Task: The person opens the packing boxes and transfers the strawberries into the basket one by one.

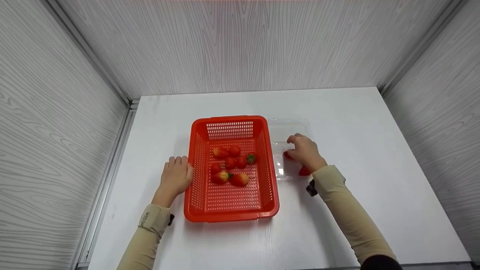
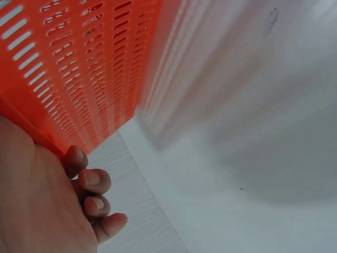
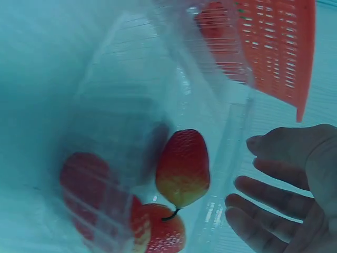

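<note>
A red plastic basket [image 1: 231, 216] with slotted walls holds several small red and yellow fruits [image 1: 240, 179], one with a green leafy top [image 1: 251, 158]. My left hand [image 1: 176, 176] touches its left rim with the thumb side. In the left wrist view the fingers [image 2: 97, 179] curl loosely beside the rim, and the thumb is hidden. Over a clear plastic box [image 1: 281, 165] to the right hovers my right hand [image 1: 304, 152], fingers apart and holding nothing. In the right wrist view a red-yellow pear [image 3: 183, 167] with a stem lies in the box beside a rounder fruit [image 3: 166, 229].
Another red fruit [image 3: 84, 190] shows through the box wall. The box sits close against the basket's right side, on a white table [image 1: 356, 150]. Wood-grain panels [image 1: 240, 45] enclose the table at the back and both sides.
</note>
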The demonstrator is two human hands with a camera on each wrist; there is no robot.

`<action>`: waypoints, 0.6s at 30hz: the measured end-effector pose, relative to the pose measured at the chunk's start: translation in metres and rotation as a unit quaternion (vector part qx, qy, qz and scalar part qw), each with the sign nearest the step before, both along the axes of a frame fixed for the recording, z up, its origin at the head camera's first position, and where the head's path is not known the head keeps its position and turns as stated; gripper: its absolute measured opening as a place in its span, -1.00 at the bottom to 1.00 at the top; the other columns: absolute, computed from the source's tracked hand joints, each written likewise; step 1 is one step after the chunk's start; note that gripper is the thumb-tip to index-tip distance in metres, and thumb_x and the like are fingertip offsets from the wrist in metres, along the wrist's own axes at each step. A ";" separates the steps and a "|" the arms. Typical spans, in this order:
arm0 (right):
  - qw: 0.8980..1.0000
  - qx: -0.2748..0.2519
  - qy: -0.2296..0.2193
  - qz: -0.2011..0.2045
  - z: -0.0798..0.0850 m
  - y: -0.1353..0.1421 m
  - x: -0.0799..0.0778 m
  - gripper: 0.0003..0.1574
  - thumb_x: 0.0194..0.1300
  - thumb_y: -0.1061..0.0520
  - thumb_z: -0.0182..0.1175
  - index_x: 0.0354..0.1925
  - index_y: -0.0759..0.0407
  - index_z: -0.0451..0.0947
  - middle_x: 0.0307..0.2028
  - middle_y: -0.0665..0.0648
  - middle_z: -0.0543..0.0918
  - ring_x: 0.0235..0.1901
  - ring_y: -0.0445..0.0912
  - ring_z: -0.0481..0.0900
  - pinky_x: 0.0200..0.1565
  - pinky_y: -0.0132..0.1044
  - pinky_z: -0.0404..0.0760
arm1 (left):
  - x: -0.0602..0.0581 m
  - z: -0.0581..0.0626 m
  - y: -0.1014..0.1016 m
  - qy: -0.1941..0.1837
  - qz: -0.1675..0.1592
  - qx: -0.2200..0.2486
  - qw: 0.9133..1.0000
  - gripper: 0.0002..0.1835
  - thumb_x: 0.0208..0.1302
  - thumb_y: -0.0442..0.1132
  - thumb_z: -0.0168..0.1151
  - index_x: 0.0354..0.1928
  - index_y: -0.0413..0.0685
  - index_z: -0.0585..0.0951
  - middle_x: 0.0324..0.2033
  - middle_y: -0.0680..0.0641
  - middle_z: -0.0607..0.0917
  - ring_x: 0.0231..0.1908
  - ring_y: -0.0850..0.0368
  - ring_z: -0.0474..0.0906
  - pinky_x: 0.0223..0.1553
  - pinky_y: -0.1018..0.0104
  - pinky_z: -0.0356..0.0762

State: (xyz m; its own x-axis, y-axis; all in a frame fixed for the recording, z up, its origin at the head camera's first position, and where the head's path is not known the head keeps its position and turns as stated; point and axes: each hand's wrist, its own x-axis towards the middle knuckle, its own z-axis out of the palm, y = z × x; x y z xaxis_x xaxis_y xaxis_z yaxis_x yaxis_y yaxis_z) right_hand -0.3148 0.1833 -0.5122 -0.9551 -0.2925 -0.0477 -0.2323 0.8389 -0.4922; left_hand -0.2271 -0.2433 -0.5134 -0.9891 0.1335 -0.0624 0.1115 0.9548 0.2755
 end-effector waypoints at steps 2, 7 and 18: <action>1.000 0.009 -0.002 0.000 -0.007 0.003 0.002 -0.54 0.12 0.22 0.31 0.01 0.37 0.61 -0.10 0.34 0.60 -0.18 0.24 0.61 -0.13 0.13 0.56 | 0.000 0.000 0.000 0.005 0.001 0.001 1.000 -0.71 0.47 -0.14 -0.25 -0.23 -0.22 0.39 -0.35 -0.19 0.40 -0.25 -0.15 0.27 -0.19 -0.02 0.26; 1.000 -0.008 0.023 -0.009 -0.017 0.004 0.005 -0.51 0.07 0.27 0.37 0.01 0.37 0.59 -0.06 0.33 0.54 -0.21 0.27 0.61 -0.15 0.13 0.56 | 0.000 0.000 0.001 0.001 0.003 0.001 1.000 -0.71 0.48 -0.14 -0.24 -0.21 -0.22 0.39 -0.35 -0.19 0.39 -0.24 -0.14 0.27 -0.18 -0.01 0.25; 0.996 -0.056 0.063 -0.034 -0.029 0.010 0.017 -0.66 0.09 0.28 0.39 -0.13 0.35 0.57 -0.12 0.25 0.44 -0.30 0.17 0.51 -0.19 0.05 0.54 | 0.000 -0.001 0.000 -0.017 0.005 0.002 1.000 -0.68 0.48 -0.12 -0.27 -0.18 -0.22 0.39 -0.32 -0.19 0.40 -0.23 -0.14 0.28 -0.16 -0.01 0.27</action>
State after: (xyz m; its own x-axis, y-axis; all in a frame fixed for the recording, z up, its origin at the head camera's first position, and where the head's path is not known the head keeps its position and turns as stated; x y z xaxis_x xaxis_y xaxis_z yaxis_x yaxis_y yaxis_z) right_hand -0.2975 0.1936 -0.5414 -0.9691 -0.2241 0.1028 -0.2428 0.7956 -0.5550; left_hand -0.2269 -0.2433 -0.5139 -0.9877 0.1247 -0.0947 0.0933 0.9544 0.2835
